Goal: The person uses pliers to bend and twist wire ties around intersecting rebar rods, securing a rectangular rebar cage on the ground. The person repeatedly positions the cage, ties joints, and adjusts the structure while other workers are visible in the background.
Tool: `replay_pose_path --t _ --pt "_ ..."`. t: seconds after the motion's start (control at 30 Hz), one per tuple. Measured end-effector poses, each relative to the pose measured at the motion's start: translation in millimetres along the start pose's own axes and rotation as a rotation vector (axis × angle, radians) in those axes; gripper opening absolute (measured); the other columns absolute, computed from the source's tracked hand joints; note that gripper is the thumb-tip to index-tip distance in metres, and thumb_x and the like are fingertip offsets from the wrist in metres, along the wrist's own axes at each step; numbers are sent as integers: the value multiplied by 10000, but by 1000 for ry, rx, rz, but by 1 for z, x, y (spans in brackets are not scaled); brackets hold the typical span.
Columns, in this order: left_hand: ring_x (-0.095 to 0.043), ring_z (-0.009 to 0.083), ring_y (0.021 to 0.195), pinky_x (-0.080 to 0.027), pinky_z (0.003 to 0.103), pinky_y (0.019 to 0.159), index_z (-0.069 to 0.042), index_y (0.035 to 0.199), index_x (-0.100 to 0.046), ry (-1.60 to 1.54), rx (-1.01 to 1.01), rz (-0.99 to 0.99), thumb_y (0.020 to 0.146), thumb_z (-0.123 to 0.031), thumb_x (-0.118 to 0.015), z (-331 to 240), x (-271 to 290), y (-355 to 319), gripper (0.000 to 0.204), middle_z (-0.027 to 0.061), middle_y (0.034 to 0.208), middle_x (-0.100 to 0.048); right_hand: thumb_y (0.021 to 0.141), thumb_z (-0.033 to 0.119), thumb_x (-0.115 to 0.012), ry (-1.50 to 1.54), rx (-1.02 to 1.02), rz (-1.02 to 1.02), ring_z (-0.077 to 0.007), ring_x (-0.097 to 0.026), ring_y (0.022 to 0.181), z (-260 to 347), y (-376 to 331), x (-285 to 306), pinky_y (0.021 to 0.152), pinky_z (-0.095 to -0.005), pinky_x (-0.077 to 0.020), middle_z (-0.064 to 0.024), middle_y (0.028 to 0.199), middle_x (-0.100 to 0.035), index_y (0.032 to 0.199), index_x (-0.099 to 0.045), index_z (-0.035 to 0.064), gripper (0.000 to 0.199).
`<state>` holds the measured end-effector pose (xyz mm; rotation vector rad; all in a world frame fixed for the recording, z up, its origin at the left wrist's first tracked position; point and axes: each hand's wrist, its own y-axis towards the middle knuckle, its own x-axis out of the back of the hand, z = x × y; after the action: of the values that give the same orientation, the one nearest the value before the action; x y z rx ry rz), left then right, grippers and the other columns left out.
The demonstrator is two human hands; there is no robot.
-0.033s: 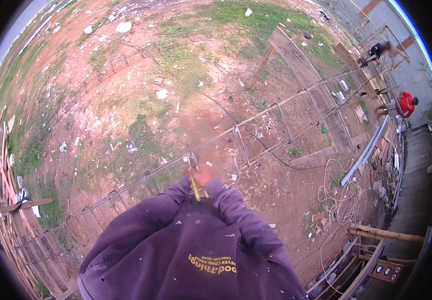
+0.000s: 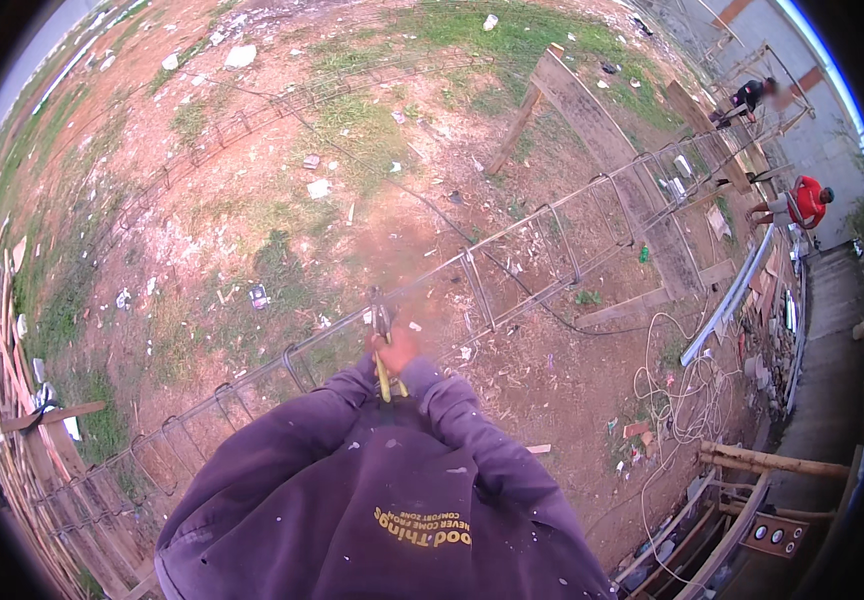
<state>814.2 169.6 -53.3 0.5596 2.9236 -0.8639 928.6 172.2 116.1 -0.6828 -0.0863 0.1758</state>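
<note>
My right hand [image 2: 398,350] is closed round a pair of pincers [image 2: 384,378] with yellow handles. Their metal jaws point away from me, over the top bar of a long rebar cage [image 2: 352,322]. Close against the tool on its left side is my left hand [image 2: 372,344]; its fingers look curled in, and what they hold is hidden. The cage runs from the lower left to the upper right, with square stirrups [image 2: 477,288] spaced along its long bars.
A wooden plank trestle [image 2: 642,215] carries the cage's far end. Loose rope [image 2: 687,400] and a metal channel [image 2: 727,305] lie to the right. Poles and planks [image 2: 12,360] are stacked at left. Two people [image 2: 802,203] are at the far right. Litter dots the ground.
The view has shifted very slightly. Both hands and the pincers stay together at the same part of the cage.
</note>
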Motion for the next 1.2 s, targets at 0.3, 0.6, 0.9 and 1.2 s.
replay_pose_path --t 0.3,0.6,0.9,1.2 --pt "-566 229 782 -444 391 742 -1 929 -596 173 -229 -168 851 -274 -567 -47 -13 3 285 89 842 -592 877 190 -599 -297 385 -415 -211 -637 598 -26 -49 32 553 -353 -521 -141 767 -629 1246 -484 83 402" --pt "-557 226 853 -491 396 614 -13 983 -576 51 -23 -88 801 -317 -596 -9 6 38 355 94 903 -570 826 252 -623 -125 -91 -524 -330 -645 783 -97 -100 113 717 -421 -502 -192 971 -630 1174 -536 84 396" --pt "-611 306 686 -476 404 627 21 962 -637 893 262 -22 788 -442 -645 -90 8 -26 495 199 789 -643 686 316 -673 -358 -78 -493 -400 -615 911 -165 -135 112 841 -421 -493 -244 1033 -621 1264 -498 34 666" --pt "-463 346 1227 -363 406 1029 -43 1309 -469 938 -970 -158 771 -329 -736 -221 -105 34 665 224 1322 -465 638 229 -674 -698 -81 -439 -427 -612 908 -155 -125 139 818 -479 -488 -243 945 -639 1108 -498 6 549"
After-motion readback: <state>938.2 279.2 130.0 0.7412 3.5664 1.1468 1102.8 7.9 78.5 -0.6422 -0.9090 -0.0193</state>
